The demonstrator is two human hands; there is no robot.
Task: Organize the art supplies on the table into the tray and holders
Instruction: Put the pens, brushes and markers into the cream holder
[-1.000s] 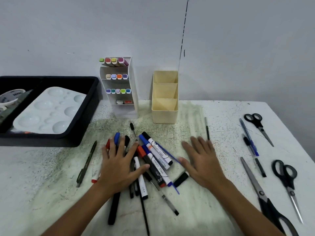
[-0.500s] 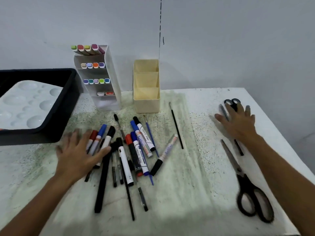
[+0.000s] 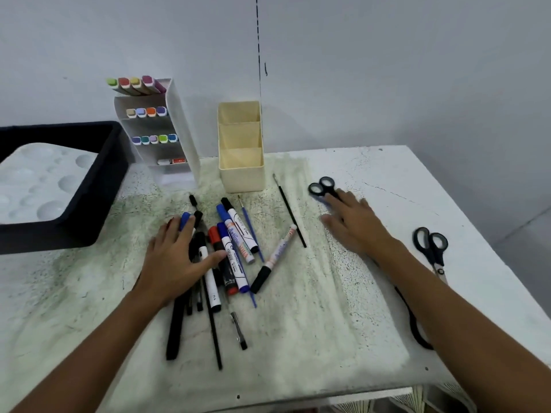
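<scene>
A heap of markers and pens (image 3: 229,248) lies mid-table. My left hand (image 3: 176,257) rests flat on the heap's left side, fingers spread over several markers. My right hand (image 3: 354,222) lies flat on the table to the right, fingers over small black scissors (image 3: 322,187) and the pens under the palm. A cream three-slot holder (image 3: 241,150) stands behind the heap. A white tiered rack (image 3: 179,129) beside it holds coloured markers. The black tray (image 3: 89,186) at the left carries a white palette (image 3: 35,183).
A thin black brush (image 3: 290,213) and a lone marker (image 3: 275,259) lie between my hands. Another pair of scissors (image 3: 432,248) lies near the right table edge, and large scissors (image 3: 413,320) are partly hidden under my right forearm. The wall stands close behind the holders.
My left hand slid back right onto the marker heap. My right hand moved left, dragging the small scissors and pens toward the middle. The camera shifted right.
</scene>
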